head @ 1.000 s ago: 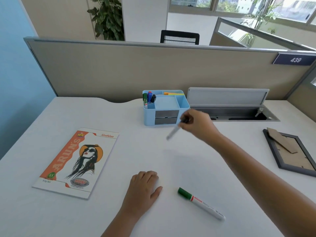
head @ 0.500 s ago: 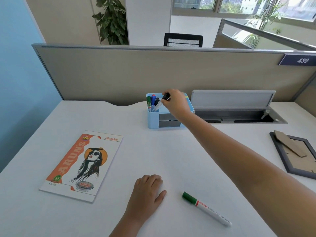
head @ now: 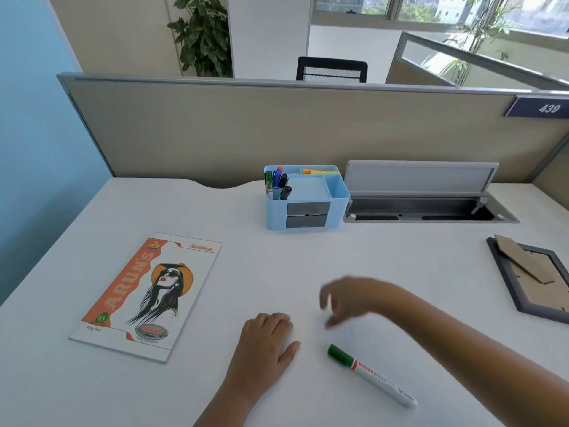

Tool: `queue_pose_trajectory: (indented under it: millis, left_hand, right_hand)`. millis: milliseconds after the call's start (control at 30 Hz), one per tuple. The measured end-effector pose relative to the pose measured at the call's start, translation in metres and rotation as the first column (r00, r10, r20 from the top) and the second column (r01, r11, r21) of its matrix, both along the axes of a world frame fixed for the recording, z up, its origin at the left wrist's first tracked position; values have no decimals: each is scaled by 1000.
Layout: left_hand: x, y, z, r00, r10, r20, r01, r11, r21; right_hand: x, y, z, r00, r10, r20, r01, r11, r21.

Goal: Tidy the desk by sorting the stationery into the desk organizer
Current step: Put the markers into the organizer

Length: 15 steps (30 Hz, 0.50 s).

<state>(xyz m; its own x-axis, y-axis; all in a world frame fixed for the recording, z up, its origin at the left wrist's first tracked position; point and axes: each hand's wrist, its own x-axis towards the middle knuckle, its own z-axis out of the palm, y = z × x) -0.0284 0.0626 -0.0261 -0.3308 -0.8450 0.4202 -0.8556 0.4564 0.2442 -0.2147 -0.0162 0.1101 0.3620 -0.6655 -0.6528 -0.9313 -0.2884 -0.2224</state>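
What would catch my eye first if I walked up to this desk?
Probably the orange-and-white notebook lying flat at the left, then the blue desk organizer at the back with pens standing in its left compartment. Nearer, a green-capped marker lies on the desk just below the blurred right hand, while the left hand rests flat beside it.

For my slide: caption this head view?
Right hand hovers above green-capped marker; left hand rests on desk.
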Motion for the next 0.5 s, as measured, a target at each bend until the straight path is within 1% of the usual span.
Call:
queue_pose_trajectory:
  millis: [67,100,200,333,400,433,500]
  left_hand:
    - [0,0,-1,1000,-3,3,3,1000,3]
    - [0,0,-1,1000,-4,2,4,1000,7]
    - [1,0,-3,1000,-5,5,4,1000,19]
    - [1,0,-2,1000,-13,6,13,1000,25]
    - [1,0,-2,1000,-21,9,21,1000,23]
    - [0,0,-1,1000,-22,5,21,1000,22]
    - [0,-1,0,1000,-21,-7,21,1000,16]
  right_hand:
    - [-9,29,-15,986,72,-148,-69,997,22]
    - [-11,42,-22,982,75,-175,-74,997,11]
    - [-16,63,-35,988,43,-146,-54,996,-70]
    - [-17,57,-35,992,39,-122,-54,990,-130]
    - [-13,49,-29,997,28,-72,-41,981,-188]
    - [-10,42,-23,1000,9,-17,-13,973,-230]
    - [-2,24,-4,989,-54,139,94,949,-301]
